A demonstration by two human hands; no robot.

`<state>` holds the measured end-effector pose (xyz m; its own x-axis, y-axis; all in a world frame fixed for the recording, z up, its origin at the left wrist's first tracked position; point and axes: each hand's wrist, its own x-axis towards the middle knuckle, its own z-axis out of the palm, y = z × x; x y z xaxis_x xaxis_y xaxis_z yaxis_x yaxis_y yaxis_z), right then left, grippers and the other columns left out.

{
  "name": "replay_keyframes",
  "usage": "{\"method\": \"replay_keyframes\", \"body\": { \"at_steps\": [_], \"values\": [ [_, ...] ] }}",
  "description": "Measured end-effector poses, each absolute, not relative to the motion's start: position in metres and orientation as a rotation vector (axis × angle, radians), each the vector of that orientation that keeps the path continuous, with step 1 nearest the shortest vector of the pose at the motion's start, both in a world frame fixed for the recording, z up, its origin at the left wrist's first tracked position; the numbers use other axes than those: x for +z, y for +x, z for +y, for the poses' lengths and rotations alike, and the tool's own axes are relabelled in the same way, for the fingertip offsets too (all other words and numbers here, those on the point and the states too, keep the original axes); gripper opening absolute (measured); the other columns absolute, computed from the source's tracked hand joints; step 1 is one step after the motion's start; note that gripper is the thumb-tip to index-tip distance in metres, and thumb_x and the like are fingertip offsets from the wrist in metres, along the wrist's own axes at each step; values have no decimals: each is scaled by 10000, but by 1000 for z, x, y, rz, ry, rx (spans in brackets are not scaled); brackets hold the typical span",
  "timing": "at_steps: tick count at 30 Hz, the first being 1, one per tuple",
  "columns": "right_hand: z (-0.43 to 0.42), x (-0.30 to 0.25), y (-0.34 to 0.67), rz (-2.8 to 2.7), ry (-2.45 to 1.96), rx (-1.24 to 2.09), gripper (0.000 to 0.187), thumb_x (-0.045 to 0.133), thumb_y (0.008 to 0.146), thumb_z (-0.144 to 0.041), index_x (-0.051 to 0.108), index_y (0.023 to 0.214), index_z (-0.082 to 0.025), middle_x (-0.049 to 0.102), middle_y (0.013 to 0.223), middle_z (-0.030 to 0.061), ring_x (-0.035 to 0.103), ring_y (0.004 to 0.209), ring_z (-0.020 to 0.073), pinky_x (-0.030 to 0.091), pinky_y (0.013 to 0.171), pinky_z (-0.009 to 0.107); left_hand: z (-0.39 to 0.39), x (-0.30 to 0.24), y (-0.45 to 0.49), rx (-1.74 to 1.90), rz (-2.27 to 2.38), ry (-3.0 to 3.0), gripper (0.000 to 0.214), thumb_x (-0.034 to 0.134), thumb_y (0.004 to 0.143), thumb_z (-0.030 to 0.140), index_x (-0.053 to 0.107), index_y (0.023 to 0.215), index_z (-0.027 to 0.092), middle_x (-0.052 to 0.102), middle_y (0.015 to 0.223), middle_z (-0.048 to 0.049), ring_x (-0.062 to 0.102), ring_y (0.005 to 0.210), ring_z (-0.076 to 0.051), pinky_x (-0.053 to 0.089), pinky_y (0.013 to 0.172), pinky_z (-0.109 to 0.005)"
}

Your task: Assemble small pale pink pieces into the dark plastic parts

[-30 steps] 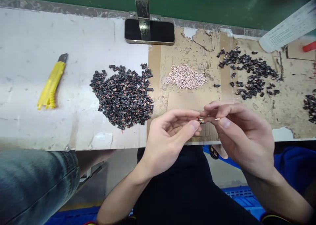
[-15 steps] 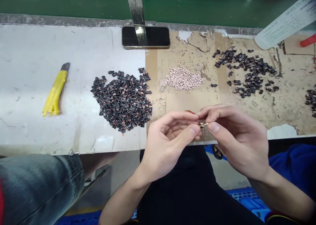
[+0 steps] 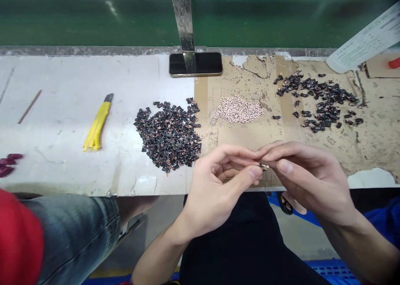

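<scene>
My left hand [image 3: 215, 189] and my right hand [image 3: 306, 181] meet fingertip to fingertip over the table's near edge. Between them they pinch a tiny dark part with a copper glint [image 3: 264, 166]. A dense heap of small black parts [image 3: 170, 135] lies on the white table to the left of my hands. A smaller heap of pale pink pieces [image 3: 239, 109] sits on the cardboard sheet [image 3: 250, 131] straight ahead. A looser scatter of black parts [image 3: 318, 101] lies at the right rear.
A yellow utility knife [image 3: 96, 124] lies on the white table [image 3: 62, 110] at left. A phone [image 3: 196, 64] lies flat at the back under a metal post [image 3: 184, 18]. Another person's jeans-clad leg [image 3: 71, 231] is at lower left. Dark red pieces [image 3: 8, 162] lie at far left.
The view has shifted, so the table sits lower and further right in frame. My fingertips have closed tighter together round the small part.
</scene>
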<state>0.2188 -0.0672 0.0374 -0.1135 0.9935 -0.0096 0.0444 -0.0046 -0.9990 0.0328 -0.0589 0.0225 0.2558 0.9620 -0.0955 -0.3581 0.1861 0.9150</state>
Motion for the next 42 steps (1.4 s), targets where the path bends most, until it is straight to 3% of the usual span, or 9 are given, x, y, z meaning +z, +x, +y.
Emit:
{"method": "replay_keyframes", "body": {
  "at_steps": [4, 7, 13, 15, 20, 24, 29, 34, 42],
  "values": [
    [-61, 39, 220, -1353, -1186, 1271, 88, 806, 917, -262, 865, 919, -327, 846, 961, 27, 826, 875, 204, 706, 758, 279, -57, 27, 33, 1076, 792, 835, 186, 822, 853, 46, 740, 931, 193, 788, 780, 23, 766, 649, -79, 653, 658, -121],
    [-59, 37, 221, -1376, -1166, 1298, 69, 835, 891, -264, 866, 888, -325, 852, 965, 14, 829, 885, 183, 685, 762, 205, -56, 31, 31, 1012, 814, 714, 226, 916, 814, 164, 718, 923, 179, 770, 789, 27, 743, 657, -63, 638, 675, -125],
    [-61, 23, 223, -1562, -1176, 1105, 251, 793, 924, -263, 839, 1111, -423, 852, 1047, -49, 832, 872, 159, 677, 755, 165, -53, 27, 30, 922, 852, 680, 435, 986, 739, 326, 680, 1000, 161, 761, 795, -1, 732, 656, -83, 625, 695, -180],
    [-60, 20, 227, -1647, -1149, 928, 262, 807, 902, -239, 840, 1082, -427, 851, 1017, -68, 828, 847, 150, 678, 748, 165, -52, 25, 31, 899, 886, 734, 442, 967, 761, 324, 682, 1058, 164, 764, 829, -18, 753, 691, -114, 637, 731, -223],
    [-36, 5, 263, -1756, -1254, 389, 141, 799, 892, -225, 840, 961, -341, 851, 939, -39, 813, 809, 163, 682, 820, 240, -18, 25, 20, 838, 1051, 1312, 476, 778, 932, 255, 641, 1387, 223, 777, 1238, -120, 786, 1045, -234, 650, 951, -398],
    [1, -20, 299, -1833, -1372, 78, 87, 747, 944, -271, 831, 959, -261, 844, 954, 54, 794, 857, 225, 650, 862, 371, 47, 16, -4, 709, 1748, 2101, 333, 611, 1019, 195, 700, 1340, 193, 658, 1454, -168, 614, 1368, -332, 465, 1198, -559],
    [24, -47, 322, -2045, -1367, 90, 169, 679, 976, -316, 839, 930, -288, 844, 964, 41, 783, 910, 267, 631, 844, 429, 87, -3, -18, 517, 1721, 2182, 237, 583, 983, 128, 814, 1002, 174, 750, 1159, -153, 716, 1128, -334, 570, 1016, -465],
    [23, -48, 341, -2091, -1462, -11, 254, 598, 1013, -341, 832, 954, -264, 828, 999, 76, 766, 900, 296, 615, 840, 482, 81, -9, -25, 520, 1664, 2109, 244, 586, 952, 109, 817, 978, 185, 755, 1092, -108, 747, 911, -251, 586, 912, -383],
    [42, -20, 277, -2301, -1429, 15, 293, 581, 1051, -382, 811, 1105, -209, 789, 1161, 97, 730, 1050, 270, 607, 906, 448, 86, 1, -36, 640, 1578, 1952, 198, 608, 872, 87, 768, 839, 199, 762, 980, -82, 712, 851, -247, 563, 887, -417]
  ]
}}
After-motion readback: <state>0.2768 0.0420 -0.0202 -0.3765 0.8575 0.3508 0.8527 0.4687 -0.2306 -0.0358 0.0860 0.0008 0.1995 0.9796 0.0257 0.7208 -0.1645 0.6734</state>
